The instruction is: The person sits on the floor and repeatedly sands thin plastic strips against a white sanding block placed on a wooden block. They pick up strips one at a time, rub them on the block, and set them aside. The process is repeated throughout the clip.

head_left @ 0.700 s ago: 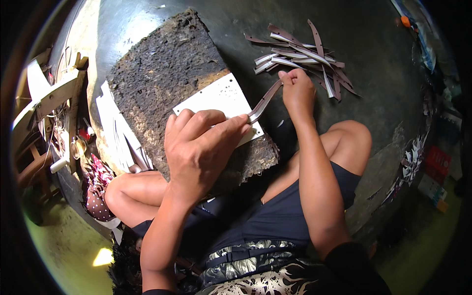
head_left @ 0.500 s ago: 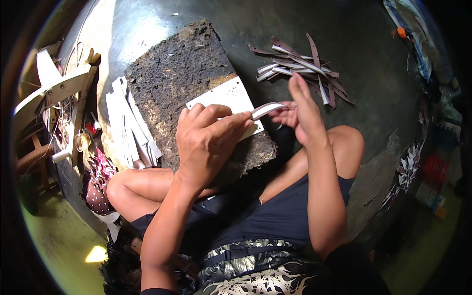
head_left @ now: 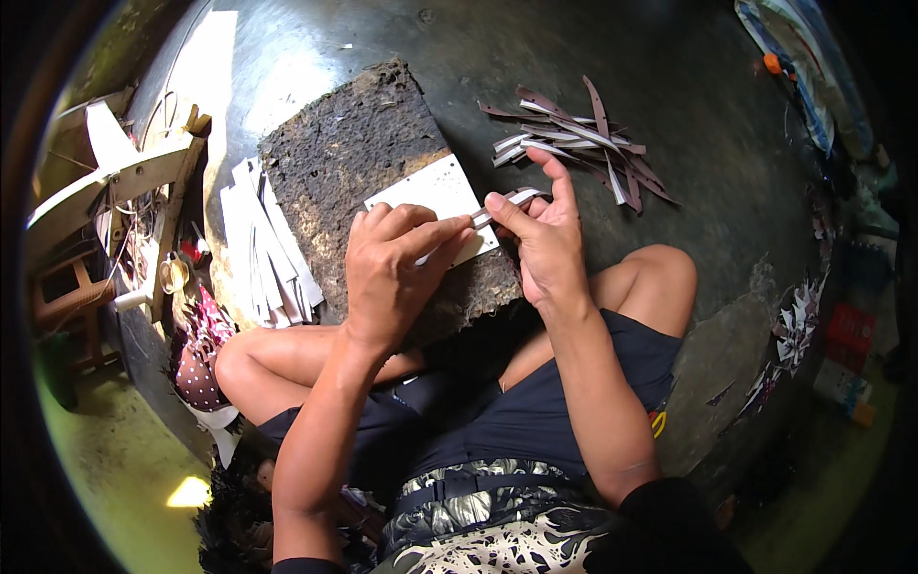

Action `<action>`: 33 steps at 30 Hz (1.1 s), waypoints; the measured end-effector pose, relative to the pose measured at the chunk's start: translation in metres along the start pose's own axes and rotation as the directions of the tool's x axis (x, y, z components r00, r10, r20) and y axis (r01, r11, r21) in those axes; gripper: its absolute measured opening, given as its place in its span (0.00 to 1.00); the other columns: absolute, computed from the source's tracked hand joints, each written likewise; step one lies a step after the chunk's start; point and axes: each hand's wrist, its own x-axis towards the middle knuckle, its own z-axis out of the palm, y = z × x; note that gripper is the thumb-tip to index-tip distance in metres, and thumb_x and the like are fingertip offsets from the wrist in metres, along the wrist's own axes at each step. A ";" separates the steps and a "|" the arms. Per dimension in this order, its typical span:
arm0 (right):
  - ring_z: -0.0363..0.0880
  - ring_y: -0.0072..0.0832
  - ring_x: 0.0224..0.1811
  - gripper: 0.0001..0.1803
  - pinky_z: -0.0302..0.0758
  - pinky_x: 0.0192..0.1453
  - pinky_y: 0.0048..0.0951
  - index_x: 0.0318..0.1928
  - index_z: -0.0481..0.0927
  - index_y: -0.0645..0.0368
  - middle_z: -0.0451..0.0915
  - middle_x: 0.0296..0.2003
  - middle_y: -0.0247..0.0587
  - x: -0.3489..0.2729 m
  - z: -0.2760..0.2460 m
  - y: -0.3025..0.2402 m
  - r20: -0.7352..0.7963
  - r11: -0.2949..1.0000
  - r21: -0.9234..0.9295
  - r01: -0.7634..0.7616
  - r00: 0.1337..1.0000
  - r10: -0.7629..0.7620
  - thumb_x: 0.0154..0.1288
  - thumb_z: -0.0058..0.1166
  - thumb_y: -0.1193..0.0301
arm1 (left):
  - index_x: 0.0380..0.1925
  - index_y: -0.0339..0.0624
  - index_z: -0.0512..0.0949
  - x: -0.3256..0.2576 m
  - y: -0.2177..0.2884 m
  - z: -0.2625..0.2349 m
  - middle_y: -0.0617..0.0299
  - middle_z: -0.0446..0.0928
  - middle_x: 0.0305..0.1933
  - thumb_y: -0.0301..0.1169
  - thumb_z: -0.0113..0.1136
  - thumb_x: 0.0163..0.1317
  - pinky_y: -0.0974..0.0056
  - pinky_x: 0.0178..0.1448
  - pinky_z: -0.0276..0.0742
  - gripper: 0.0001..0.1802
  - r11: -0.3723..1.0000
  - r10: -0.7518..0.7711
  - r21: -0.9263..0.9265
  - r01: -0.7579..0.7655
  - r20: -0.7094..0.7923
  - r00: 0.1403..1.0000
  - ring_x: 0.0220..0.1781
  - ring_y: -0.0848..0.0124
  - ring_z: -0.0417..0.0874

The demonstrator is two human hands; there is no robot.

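Right hand (head_left: 540,239) now nearer, thin pale strip (head_left: 502,206) pinched.

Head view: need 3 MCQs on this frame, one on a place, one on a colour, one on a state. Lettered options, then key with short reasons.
1. Where does the pile of cut strips lie?
A. on the floor beyond the right hand
B. on the dark board
C. in the person's lap

2. What colour is the flat sheet on the dark board?
A. red
B. white
C. green

3. What is the right hand doing?
A. resting flat on the floor
B. pinching one end of a thin strip
C. gripping the sheet's far edge

Key:
1 A, the pile sits on the floor past the fingertips.
2 B, the sheet shows white against the dark board.
3 B, thumb and finger close on the strip, which the left hand also holds.
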 end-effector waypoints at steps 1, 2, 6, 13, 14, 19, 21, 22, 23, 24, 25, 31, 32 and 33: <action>0.85 0.17 0.36 0.42 0.81 0.43 0.22 0.81 0.67 0.53 0.88 0.35 0.34 0.002 -0.002 0.001 -0.002 1.000 0.001 -0.007 1.000 0.007 0.73 0.73 0.85 | 0.44 0.54 0.98 0.001 0.001 0.002 0.68 0.86 0.37 0.35 0.85 0.62 0.56 0.47 0.71 0.10 1.000 0.011 0.026 -0.011 -0.004 1.000 0.39 0.67 0.82; 0.85 0.17 0.36 0.42 0.81 0.43 0.22 0.80 0.68 0.53 0.88 0.35 0.33 0.003 -0.004 0.002 -0.014 1.000 -0.029 -0.011 1.000 0.011 0.73 0.73 0.85 | 0.44 0.56 0.98 0.003 0.002 0.004 0.70 0.85 0.36 0.36 0.85 0.62 0.56 0.46 0.70 0.10 0.999 0.016 0.050 -0.016 -0.008 1.000 0.38 0.67 0.81; 0.84 0.16 0.35 0.39 0.77 0.40 0.21 0.78 0.70 0.54 0.88 0.34 0.31 0.009 -0.013 0.011 -0.041 0.996 -0.087 -0.027 0.999 0.023 0.72 0.75 0.83 | 0.43 0.61 0.97 0.007 0.007 0.009 0.74 0.83 0.32 0.41 0.85 0.63 0.56 0.44 0.66 0.09 0.995 0.006 0.096 -0.004 -0.030 1.000 0.35 0.67 0.78; 0.86 0.19 0.38 0.33 0.80 0.40 0.23 0.74 0.72 0.55 0.88 0.37 0.34 0.031 -0.043 0.032 -0.192 0.854 -0.521 0.007 0.973 -0.125 0.75 0.74 0.80 | 0.45 0.60 0.99 0.012 0.016 0.014 0.70 0.82 0.28 0.41 0.84 0.66 0.58 0.46 0.64 0.09 0.990 -0.024 0.139 0.025 -0.014 1.000 0.34 0.68 0.76; 0.86 0.18 0.38 0.28 0.82 0.39 0.23 0.71 0.74 0.57 0.87 0.36 0.32 0.030 -0.045 0.031 -0.228 0.926 -0.377 -0.011 0.970 -0.081 0.76 0.72 0.80 | 0.46 0.60 0.99 0.012 0.015 0.013 0.70 0.82 0.28 0.41 0.83 0.66 0.57 0.47 0.64 0.09 0.992 -0.020 0.120 0.022 -0.016 1.000 0.35 0.67 0.76; 0.84 0.16 0.37 0.17 0.85 0.41 0.22 0.62 0.82 0.60 0.86 0.41 0.32 0.015 -0.034 -0.007 0.015 0.850 -0.340 0.403 0.906 -0.424 0.79 0.70 0.80 | 0.46 0.62 0.98 0.010 0.009 0.012 0.70 0.83 0.29 0.43 0.80 0.69 0.55 0.47 0.64 0.08 0.995 0.000 0.100 0.003 -0.030 1.000 0.36 0.65 0.78; 0.83 0.15 0.36 0.11 0.83 0.41 0.20 0.57 0.85 0.61 0.86 0.40 0.29 0.013 -0.028 -0.037 0.025 0.746 -0.407 0.528 0.822 -0.568 0.80 0.71 0.78 | 0.46 0.62 0.98 0.008 0.008 0.011 0.69 0.83 0.30 0.42 0.79 0.70 0.55 0.47 0.65 0.08 0.997 0.004 0.073 -0.001 -0.039 0.999 0.36 0.64 0.78; 0.83 0.15 0.36 0.10 0.83 0.41 0.20 0.56 0.86 0.61 0.86 0.39 0.29 0.017 -0.026 -0.053 0.058 0.677 -0.429 0.598 0.766 -0.641 0.80 0.71 0.77 | 0.47 0.61 0.98 0.008 0.008 0.010 0.69 0.84 0.30 0.40 0.78 0.71 0.56 0.48 0.65 0.08 0.997 -0.003 0.077 0.006 -0.036 0.999 0.37 0.65 0.79; 0.83 0.15 0.36 0.09 0.83 0.41 0.20 0.55 0.86 0.61 0.86 0.39 0.29 0.023 -0.026 -0.065 -0.001 0.675 -0.413 0.612 0.741 -0.672 0.80 0.71 0.76 | 0.48 0.60 0.98 0.007 0.009 0.010 0.68 0.84 0.31 0.39 0.78 0.72 0.56 0.50 0.65 0.08 0.997 -0.013 0.073 0.014 -0.021 1.000 0.38 0.65 0.79; 0.82 0.15 0.36 0.09 0.82 0.41 0.20 0.55 0.87 0.61 0.86 0.38 0.29 0.031 -0.027 -0.074 0.017 0.621 -0.374 0.689 0.674 -0.738 0.80 0.71 0.76 | 0.50 0.60 0.98 0.006 0.010 0.011 0.68 0.85 0.32 0.37 0.77 0.73 0.57 0.51 0.65 0.09 0.998 -0.018 0.062 0.019 -0.013 1.000 0.39 0.66 0.79; 0.82 0.15 0.35 0.09 0.81 0.40 0.19 0.56 0.86 0.61 0.86 0.38 0.30 0.046 -0.030 -0.079 -0.012 0.593 -0.368 0.716 0.634 -0.773 0.80 0.71 0.76 | 0.48 0.60 0.98 0.006 0.010 0.011 0.68 0.85 0.32 0.38 0.77 0.72 0.56 0.50 0.65 0.08 0.997 -0.013 0.072 0.015 -0.027 1.000 0.38 0.65 0.79; 0.90 0.31 0.53 0.31 0.84 0.60 0.30 0.78 0.76 0.59 0.92 0.50 0.43 0.106 -0.058 -0.015 -0.125 0.702 -0.632 0.328 0.851 -0.510 0.82 0.71 0.69 | 0.45 0.61 0.98 0.005 0.010 0.013 0.68 0.83 0.30 0.40 0.77 0.71 0.54 0.48 0.67 0.07 0.996 0.025 0.081 -0.020 -0.064 0.998 0.38 0.63 0.80; 0.89 0.34 0.60 0.33 0.82 0.66 0.37 0.81 0.75 0.58 0.90 0.61 0.46 0.095 -0.066 -0.002 -0.042 0.636 -0.675 0.374 0.841 -0.539 0.82 0.71 0.67 | 0.45 0.61 0.98 0.005 0.009 0.013 0.68 0.83 0.30 0.40 0.77 0.71 0.54 0.48 0.67 0.07 0.997 0.034 0.071 -0.030 -0.064 0.997 0.38 0.63 0.80; 0.88 0.33 0.61 0.31 0.82 0.66 0.36 0.79 0.76 0.59 0.89 0.63 0.46 0.083 -0.071 0.005 -0.032 0.616 -0.694 0.373 0.838 -0.544 0.84 0.69 0.63 | 0.45 0.60 0.98 0.004 0.008 0.014 0.68 0.83 0.30 0.40 0.77 0.71 0.54 0.48 0.67 0.07 0.997 0.032 0.069 -0.027 -0.066 0.997 0.38 0.63 0.80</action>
